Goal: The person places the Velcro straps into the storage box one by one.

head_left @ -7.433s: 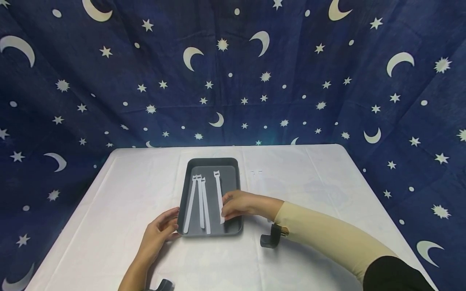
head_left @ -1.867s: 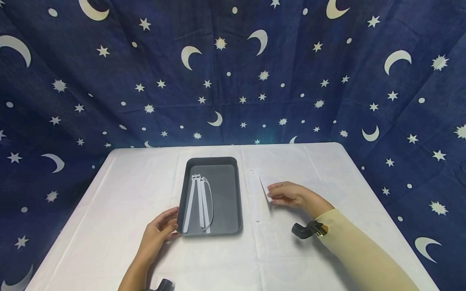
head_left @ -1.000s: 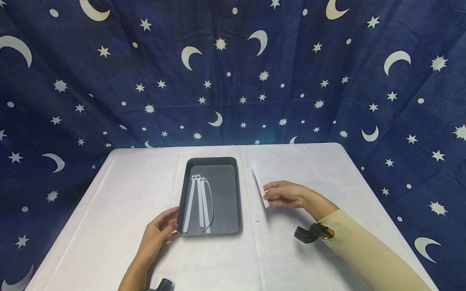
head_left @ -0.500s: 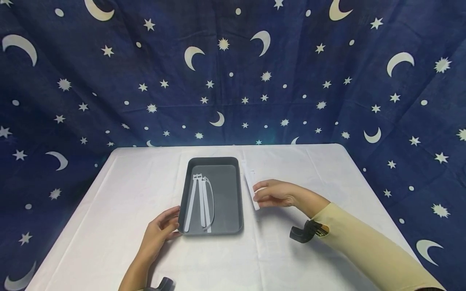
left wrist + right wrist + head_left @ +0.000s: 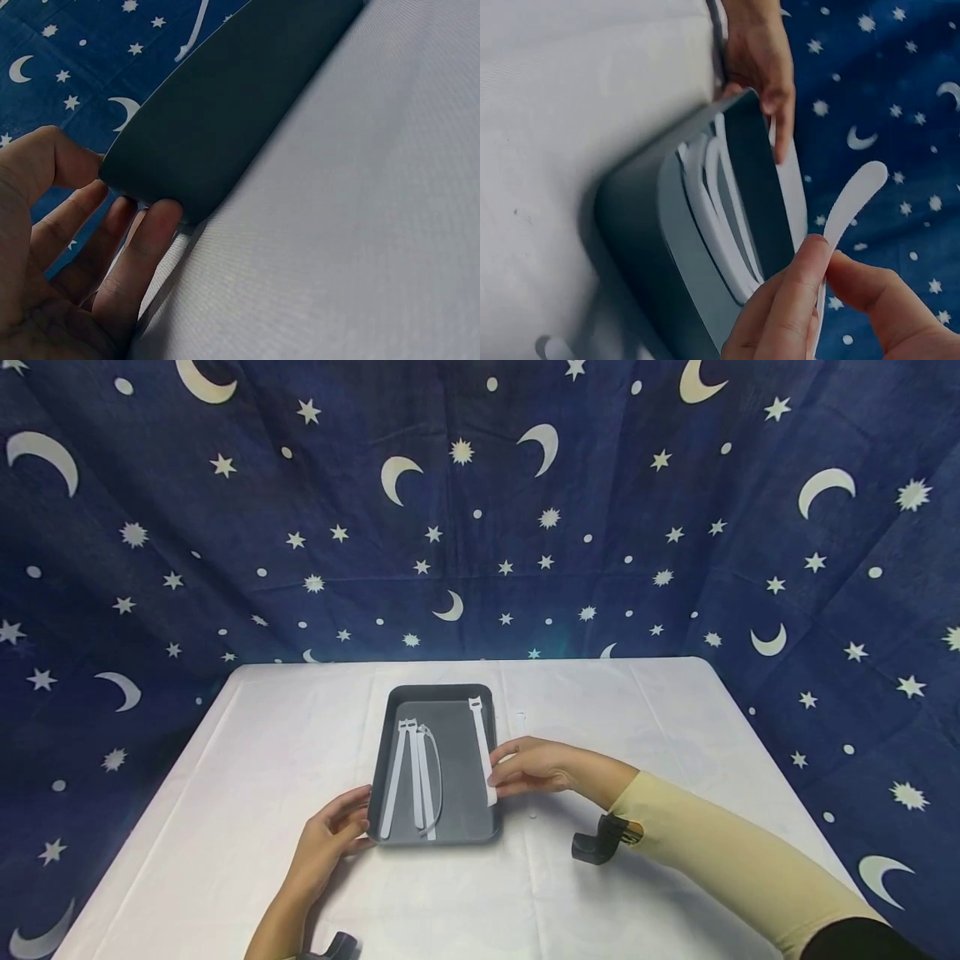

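My right hand (image 5: 534, 767) pinches a white hook-and-loop cable tie (image 5: 481, 731) between thumb and fingers, near its plain end. The tie's slotted head points away, over the right side of a dark grey tray (image 5: 438, 692). In the right wrist view the tie's rounded tail (image 5: 859, 196) sticks up past the fingertips. My left hand (image 5: 330, 833) grips the near left corner of the tray, its fingers against the wall (image 5: 165, 165) in the left wrist view. Several more white cable ties (image 5: 416, 777) lie in the tray's left half, one arched up on its edge.
Right of the tray, another white tie (image 5: 521, 718) lies on the white cloth-covered table (image 5: 622, 718), largely hidden behind my right hand. A blue curtain (image 5: 480, 543) with moons and stars hangs behind the table.
My right hand let a tie go in the tray, where it now arches beside the others. It picked another off the table and carried it left over the tray. The left hand stayed put.
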`<state>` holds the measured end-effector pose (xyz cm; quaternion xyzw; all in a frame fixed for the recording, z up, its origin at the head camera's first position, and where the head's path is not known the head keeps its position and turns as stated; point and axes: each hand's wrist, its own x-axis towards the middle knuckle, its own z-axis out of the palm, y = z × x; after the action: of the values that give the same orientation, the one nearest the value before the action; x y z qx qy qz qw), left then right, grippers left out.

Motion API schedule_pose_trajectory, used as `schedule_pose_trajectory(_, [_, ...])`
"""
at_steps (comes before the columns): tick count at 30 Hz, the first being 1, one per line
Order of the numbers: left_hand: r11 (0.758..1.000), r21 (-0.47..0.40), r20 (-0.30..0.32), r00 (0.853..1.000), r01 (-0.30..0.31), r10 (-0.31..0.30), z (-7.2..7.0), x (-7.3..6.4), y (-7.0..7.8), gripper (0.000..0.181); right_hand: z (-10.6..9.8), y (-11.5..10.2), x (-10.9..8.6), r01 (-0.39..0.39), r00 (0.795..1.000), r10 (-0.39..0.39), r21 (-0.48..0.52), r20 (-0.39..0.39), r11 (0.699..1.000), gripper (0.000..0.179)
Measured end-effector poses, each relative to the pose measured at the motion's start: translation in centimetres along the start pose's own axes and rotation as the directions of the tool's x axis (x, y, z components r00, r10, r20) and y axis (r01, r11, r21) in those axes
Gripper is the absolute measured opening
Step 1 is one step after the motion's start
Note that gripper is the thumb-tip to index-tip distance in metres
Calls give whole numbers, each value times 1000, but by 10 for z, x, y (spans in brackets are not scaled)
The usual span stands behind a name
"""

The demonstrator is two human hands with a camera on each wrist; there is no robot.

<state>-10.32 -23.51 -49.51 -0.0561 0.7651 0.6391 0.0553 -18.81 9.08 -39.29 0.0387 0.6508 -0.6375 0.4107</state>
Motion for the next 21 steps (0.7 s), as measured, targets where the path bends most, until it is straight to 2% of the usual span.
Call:
schedule_pose_trajectory(10, [1000,12,-8,1000,17,-17,2,0,2,52,20,6,18,-16,1000,16,-8,-2,1000,26])
schedule_pose_trajectory(17, [1000,4,2,1000,20,-20,1,-1,2,51,30,9,30,-17,999,18,23,-36,1000,42])
schedule_pose_trajectory(21, [1000,-4,10,1000,21,-21,1,-1,2,51,35,11,37,-21,999,23,37,-39,999,46])
